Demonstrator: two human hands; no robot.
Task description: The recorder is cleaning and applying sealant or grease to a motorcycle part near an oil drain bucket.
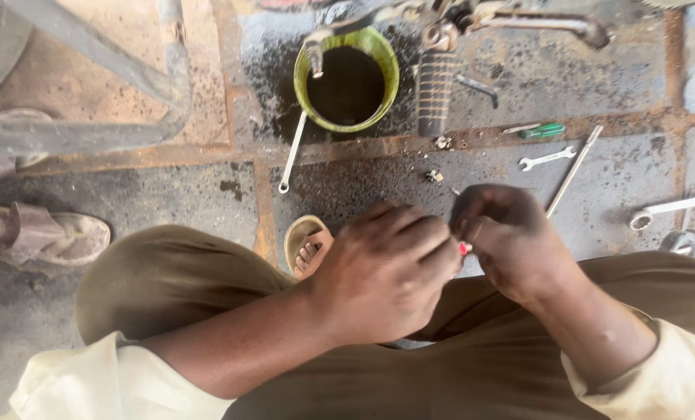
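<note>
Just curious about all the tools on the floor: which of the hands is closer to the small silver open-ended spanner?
Right. The right hand is just below the small silver open-ended spanner; the left hand is farther off, down-left.

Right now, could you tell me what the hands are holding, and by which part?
A small red-tipped part is pinched between the left hand and the right hand. Fingers hide most of it, so the exact grip point cannot be told.

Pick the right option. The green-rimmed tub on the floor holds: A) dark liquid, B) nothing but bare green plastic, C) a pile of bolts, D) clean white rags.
A: the green tub is filled with a dark, nearly black liquid, and a metal part dips over its rim; no rags or bolts show inside it.
</note>
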